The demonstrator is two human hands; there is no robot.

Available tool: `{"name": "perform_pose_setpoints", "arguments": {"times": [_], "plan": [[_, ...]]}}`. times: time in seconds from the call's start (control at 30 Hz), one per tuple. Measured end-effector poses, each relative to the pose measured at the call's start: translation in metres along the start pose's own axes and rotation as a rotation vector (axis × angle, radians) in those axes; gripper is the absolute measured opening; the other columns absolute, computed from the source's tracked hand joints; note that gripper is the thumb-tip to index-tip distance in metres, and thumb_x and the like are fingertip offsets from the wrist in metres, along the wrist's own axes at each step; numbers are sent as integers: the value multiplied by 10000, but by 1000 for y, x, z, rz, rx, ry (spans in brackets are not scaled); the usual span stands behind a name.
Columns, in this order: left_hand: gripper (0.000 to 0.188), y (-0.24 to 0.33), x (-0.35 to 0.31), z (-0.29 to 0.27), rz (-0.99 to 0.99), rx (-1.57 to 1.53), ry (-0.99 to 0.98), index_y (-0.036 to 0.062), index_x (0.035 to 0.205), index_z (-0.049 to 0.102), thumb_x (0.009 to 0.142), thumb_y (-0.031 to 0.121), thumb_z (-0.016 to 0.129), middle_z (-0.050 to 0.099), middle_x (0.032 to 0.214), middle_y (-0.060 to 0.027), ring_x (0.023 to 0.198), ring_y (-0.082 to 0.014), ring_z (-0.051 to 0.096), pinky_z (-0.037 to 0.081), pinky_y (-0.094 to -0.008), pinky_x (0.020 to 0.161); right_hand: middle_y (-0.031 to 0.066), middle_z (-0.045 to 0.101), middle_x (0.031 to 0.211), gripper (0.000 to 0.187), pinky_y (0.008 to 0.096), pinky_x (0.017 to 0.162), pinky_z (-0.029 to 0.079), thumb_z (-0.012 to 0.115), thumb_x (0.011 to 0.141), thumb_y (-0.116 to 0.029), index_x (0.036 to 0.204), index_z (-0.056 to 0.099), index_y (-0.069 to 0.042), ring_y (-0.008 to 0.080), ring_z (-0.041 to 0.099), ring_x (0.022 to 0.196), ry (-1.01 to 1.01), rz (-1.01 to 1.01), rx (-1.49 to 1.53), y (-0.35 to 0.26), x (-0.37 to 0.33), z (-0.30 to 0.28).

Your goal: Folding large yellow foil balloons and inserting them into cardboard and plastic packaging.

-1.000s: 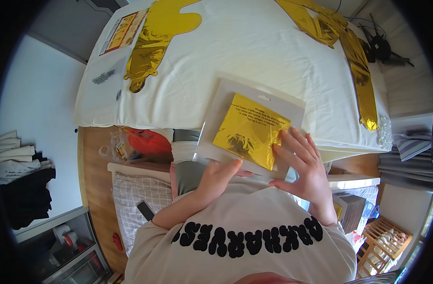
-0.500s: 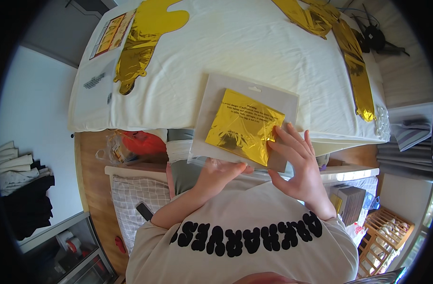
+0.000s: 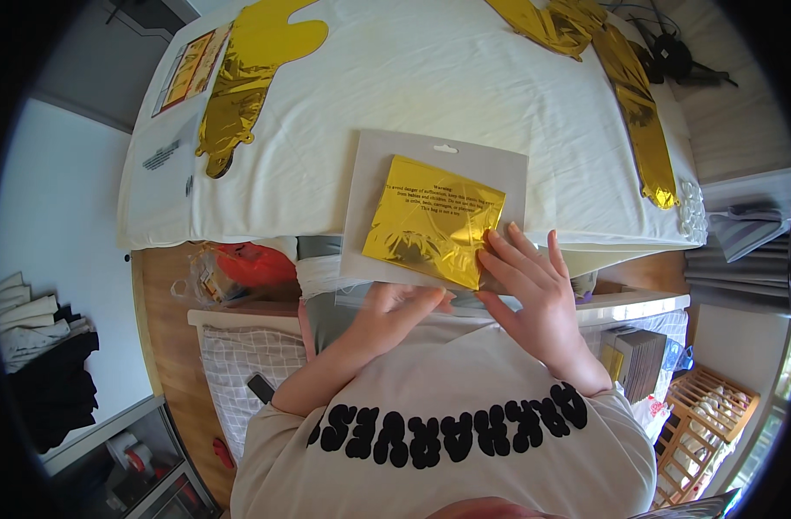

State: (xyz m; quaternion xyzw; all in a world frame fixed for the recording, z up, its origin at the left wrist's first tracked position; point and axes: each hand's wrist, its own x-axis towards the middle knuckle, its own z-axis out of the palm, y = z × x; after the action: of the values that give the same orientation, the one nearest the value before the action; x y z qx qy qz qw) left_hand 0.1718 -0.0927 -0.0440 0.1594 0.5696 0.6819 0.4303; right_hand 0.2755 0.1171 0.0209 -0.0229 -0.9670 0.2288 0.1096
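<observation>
White cloth first: that's your shirt point(image 3: 279, 463), bold black lettering across the chest, its bottom cut off by the frame. Up to your hands now, and they're apart. Your left hand point(image 3: 394, 313) is at the packet's near edge, some fingers tucked out of sight, so you can't tell how firmly it grips. Your right hand point(image 3: 532, 290) has its fingers spread, tips against the right side of the folded gold foil point(image 3: 434, 225), wrapped around nothing. That foil lies against the grey packet point(image 3: 367, 164), right in front of you, overlapping the table's near edge; resting or raised, it's hard to say. Beyond it, the white tablecloth point(image 3: 395, 78) gives you room up the middle. Edges to watch: a gold balloon point(image 3: 240, 78) far left, a crumpled gold strip point(image 3: 642, 130) far right, both cut off on top.
</observation>
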Motion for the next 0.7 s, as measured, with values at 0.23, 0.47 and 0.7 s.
{"name": "perform_pose_setpoints", "arguments": {"times": [0.23, 0.47, 0.7], "plan": [[450, 96, 0, -54, -77, 540, -1079, 44, 1244, 712, 944, 377, 753, 743, 1121, -106, 996, -221, 708, 537, -325, 896, 97, 658, 1379, 459, 551, 1213, 301, 844, 745, -51, 1189, 739, -98, 338, 517, 1403, 107, 75, -39, 9, 0, -11], [549, 106, 37, -28, 867, 1274, -96, 159, 1296, 718, 777, 276, 855, 696, 1305, -54, 1273, -257, 613, 425, -512, 1107, 85, 716, 1175, 401, 455, 944, 554, 813, 720, 7, 1103, 744, -90, 309, 674, 1140, 255, -156, 19, 1, -13, -1], [458, 87, 52, -34, 758, 1339, -160, 151, 1310, 710, 856, 164, 768, 634, 1425, -37, 1392, -281, 530, 341, -555, 1184, 97, 675, 1287, 426, 438, 961, 566, 743, 754, -8, 1176, 726, -60, 303, 646, 1189, 112, -432, 107, -22, -3, 21]]}}
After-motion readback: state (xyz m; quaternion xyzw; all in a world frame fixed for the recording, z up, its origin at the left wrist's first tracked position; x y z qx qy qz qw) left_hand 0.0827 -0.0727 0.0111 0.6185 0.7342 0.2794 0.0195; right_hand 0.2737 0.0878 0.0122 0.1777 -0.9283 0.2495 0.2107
